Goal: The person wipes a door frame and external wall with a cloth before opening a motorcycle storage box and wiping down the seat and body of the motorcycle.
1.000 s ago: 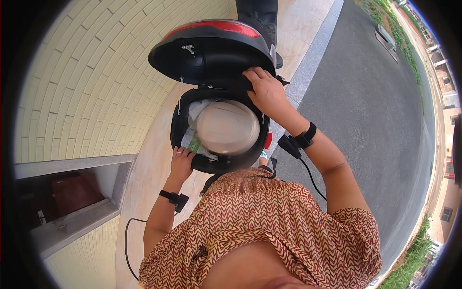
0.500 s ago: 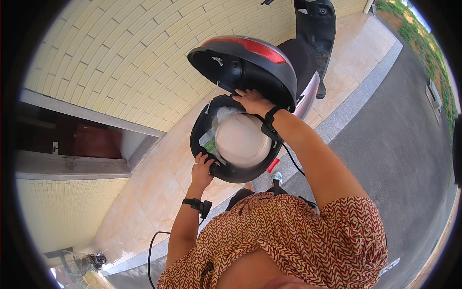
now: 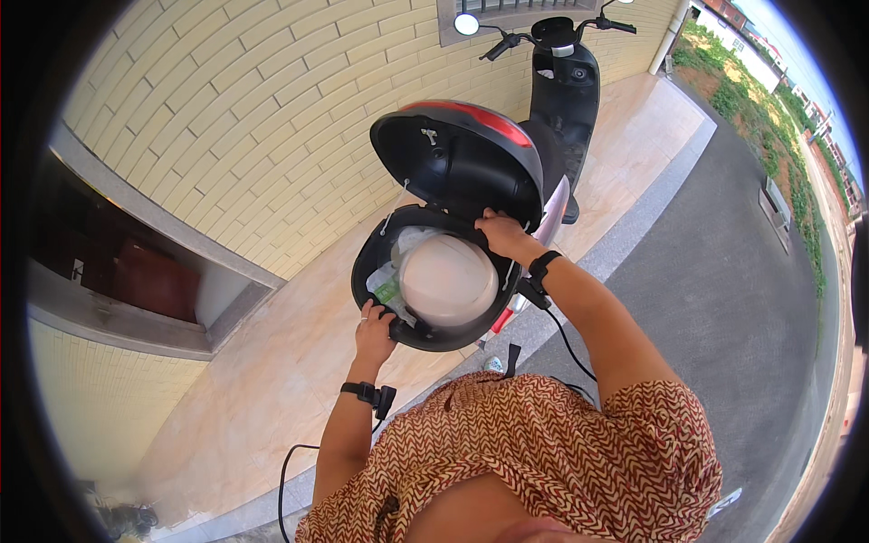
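Outdoors, over pale tiles (image 3: 299, 362) by brickwork (image 3: 272, 109), left grip (image 3: 374, 333) clasps box rim (image 3: 442, 345); right grip (image 3: 507, 239) unclear.

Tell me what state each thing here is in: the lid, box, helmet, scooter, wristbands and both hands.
Lid: raised, open
Box: open on top, holding things
Helmet: in the box, dome up
Scooter: upright
Wristbands: fastened
Left hand: on the box's rim
Right hand: by the lid's hinge side

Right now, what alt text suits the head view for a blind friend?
A person's left hand rests on a scooter's open box; the right hand is at its far-right corner by the raised lid. A pale helmet sits inside.
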The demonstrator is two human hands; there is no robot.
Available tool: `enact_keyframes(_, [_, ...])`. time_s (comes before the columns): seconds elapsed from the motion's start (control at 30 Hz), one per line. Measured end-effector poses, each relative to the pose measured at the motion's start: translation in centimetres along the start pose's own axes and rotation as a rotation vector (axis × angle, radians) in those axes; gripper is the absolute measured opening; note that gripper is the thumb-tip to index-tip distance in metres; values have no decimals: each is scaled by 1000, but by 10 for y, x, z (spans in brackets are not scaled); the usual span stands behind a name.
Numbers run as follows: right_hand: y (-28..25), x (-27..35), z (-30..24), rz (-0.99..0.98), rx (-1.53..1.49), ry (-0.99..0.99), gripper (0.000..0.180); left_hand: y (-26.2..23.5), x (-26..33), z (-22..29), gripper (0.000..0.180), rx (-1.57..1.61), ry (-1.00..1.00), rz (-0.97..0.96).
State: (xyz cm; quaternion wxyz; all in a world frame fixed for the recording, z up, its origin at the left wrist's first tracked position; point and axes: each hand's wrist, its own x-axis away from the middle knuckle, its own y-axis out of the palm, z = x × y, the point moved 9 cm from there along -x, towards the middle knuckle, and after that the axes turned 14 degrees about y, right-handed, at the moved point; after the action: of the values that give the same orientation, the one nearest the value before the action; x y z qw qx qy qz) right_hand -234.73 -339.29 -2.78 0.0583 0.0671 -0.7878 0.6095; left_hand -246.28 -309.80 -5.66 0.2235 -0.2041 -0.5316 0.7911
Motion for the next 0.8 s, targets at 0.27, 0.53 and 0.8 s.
enact_keyframes(0.27, [-149, 58, -47, 294, -391, -298, 34, 5, -19, 8, 48, 34, 31, 53])
enact_keyframes(0.53, [-328, 78, -51, 996, -394, -342, 35, -4, 0, -1, 64, -97, -37, 80])
enact_keyframes(0.8, [-204, -18, -1, 346, -741, -58, 50, -21, 68, -16, 69, 272, -114, 383])
